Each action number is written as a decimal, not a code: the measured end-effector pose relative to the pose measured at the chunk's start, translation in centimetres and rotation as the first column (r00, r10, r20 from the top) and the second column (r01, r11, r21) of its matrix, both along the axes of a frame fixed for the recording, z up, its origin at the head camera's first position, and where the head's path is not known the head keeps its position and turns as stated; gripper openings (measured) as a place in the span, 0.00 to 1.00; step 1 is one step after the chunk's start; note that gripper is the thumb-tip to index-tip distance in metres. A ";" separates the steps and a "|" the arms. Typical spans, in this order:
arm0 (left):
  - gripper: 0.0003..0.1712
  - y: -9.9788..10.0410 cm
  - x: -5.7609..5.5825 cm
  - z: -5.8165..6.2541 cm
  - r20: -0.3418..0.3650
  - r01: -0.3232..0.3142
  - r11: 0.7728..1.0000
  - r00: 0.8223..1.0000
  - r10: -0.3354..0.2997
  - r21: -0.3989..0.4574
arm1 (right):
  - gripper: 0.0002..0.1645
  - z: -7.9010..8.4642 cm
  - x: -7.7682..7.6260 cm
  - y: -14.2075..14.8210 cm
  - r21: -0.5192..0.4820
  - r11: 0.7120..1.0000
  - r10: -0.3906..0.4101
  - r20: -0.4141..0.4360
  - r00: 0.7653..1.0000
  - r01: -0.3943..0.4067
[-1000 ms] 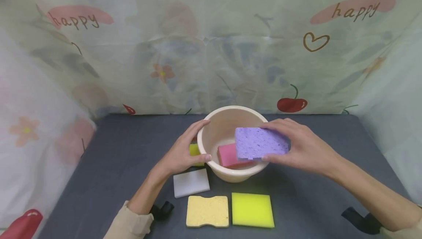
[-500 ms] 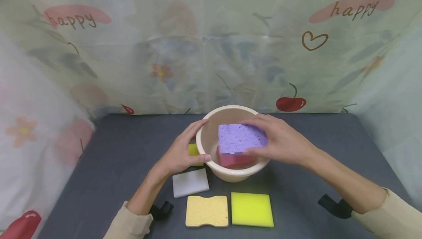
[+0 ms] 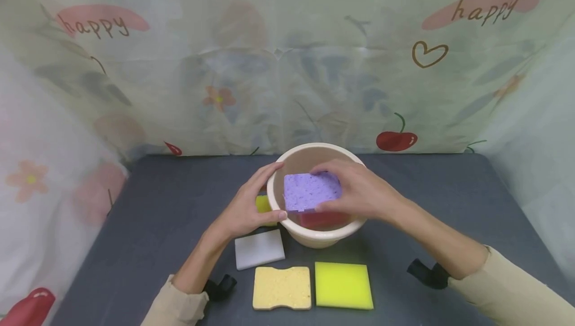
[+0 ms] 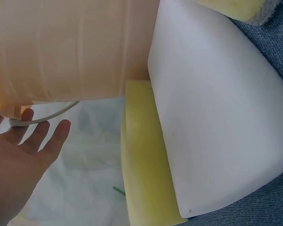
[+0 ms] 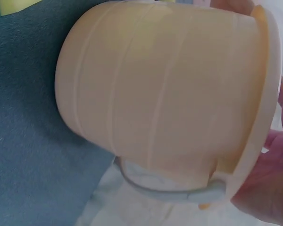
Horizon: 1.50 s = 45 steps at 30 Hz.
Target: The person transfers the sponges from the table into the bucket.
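Observation:
A cream plastic bucket (image 3: 316, 241) stands upright on the table. My left hand (image 3: 244, 206) holds its left rim, thumb at the near side and fingers toward the far side. My right hand (image 3: 361, 188) pinches a purple pitted sponge (image 3: 305, 192) between thumb and fingers, within the bucket's mouth. Below it a pink sponge (image 3: 321, 221) lies inside, partly covered. In the right wrist view the bucket wall (image 5: 155, 89) and its pale handle (image 5: 179, 194) show, while the purple sponge is hidden.
A white sponge (image 3: 259, 249) lies left of the bucket, against a yellow-green sponge (image 4: 148, 165) partly behind my left hand. Nearer are a pale yellow notched sponge (image 3: 282, 288) and a bright yellow sponge (image 3: 343, 286). A patterned curtain (image 3: 278, 66) hangs behind the dark table (image 3: 179, 181).
My right hand has carried the purple sponge leftward, from the bucket's right rim to over its middle-left, covering more of the pink sponge. My left hand stays on the rim.

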<state>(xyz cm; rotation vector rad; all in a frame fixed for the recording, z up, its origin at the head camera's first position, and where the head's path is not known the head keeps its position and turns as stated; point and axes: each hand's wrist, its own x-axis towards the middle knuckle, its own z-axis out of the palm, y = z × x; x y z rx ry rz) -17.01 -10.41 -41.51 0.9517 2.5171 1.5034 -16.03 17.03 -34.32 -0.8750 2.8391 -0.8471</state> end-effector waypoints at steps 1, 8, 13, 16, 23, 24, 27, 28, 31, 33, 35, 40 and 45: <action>0.53 0.0 0.0 0.0 0.001 0.001 1.000 1.000 -0.001 0.001 | 0.38 0.0 -0.1 -0.2 0.009 1.000 -0.001 0.008 1.000 0.001; 0.53 0.0 -0.1 -0.1 -0.002 0.013 1.000 1.000 -0.013 0.010 | 0.36 -0.3 -0.6 -1.3 0.082 0.997 -0.004 0.058 0.998 -0.001; 0.53 0.0 -0.1 -0.1 0.002 0.011 1.000 1.000 -0.011 0.015 | 0.36 -0.5 -0.9 -1.6 0.121 0.993 -0.007 0.080 0.997 -0.002; 0.53 0.0 0.0 -0.2 0.001 0.009 1.000 1.000 -0.009 0.021 | 0.35 -0.5 -1.0 -1.8 0.140 0.990 -0.015 0.107 0.994 0.000; 0.53 0.1 0.1 -0.1 -0.010 0.004 1.000 1.000 -0.004 0.014 | 0.33 -0.6 -1.3 -1.9 0.166 0.985 0.007 0.200 0.980 -0.041; 0.53 0.1 0.1 -0.1 -0.011 0.003 1.000 1.000 -0.003 0.012 | 0.33 -0.5 -1.4 -1.9 0.164 0.985 0.011 0.213 0.977 -0.047; 0.53 0.1 0.1 -0.1 -0.012 0.001 1.000 1.000 -0.001 0.009 | 0.34 -0.5 -1.5 -1.7 0.150 0.987 0.012 0.244 0.970 -0.050; 0.53 0.1 0.0 -0.1 -0.012 0.001 1.000 1.000 -0.001 0.012 | 0.34 -0.5 -1.5 -1.7 0.141 0.989 0.009 0.251 0.968 -0.045; 0.54 0.1 0.0 -0.2 -0.015 -0.001 1.000 1.000 0.001 0.012 | 0.33 -0.5 -1.5 -1.6 0.118 0.992 0.014 0.254 0.967 -0.045; 0.55 0.1 0.0 -0.3 -0.016 -0.002 1.000 1.000 0.002 0.013 | 0.32 -0.5 -1.5 -1.6 0.107 0.993 0.019 0.252 0.968 -0.048; 0.54 0.0 0.0 -0.3 -0.015 -0.002 1.000 1.000 0.003 0.014 | 0.32 -0.5 -1.4 -1.6 0.096 0.994 0.027 0.246 0.969 -0.053; 0.54 0.1 0.1 -0.4 -0.004 -0.002 1.000 1.000 0.002 0.020 | 0.31 -0.4 -1.2 -1.4 0.061 0.997 0.035 0.239 0.970 -0.051; 0.55 0.1 0.1 -0.3 0.008 -0.004 1.000 1.000 0.004 0.015 | 0.28 0.0 -0.9 -1.1 0.008 0.999 0.032 0.236 0.971 -0.035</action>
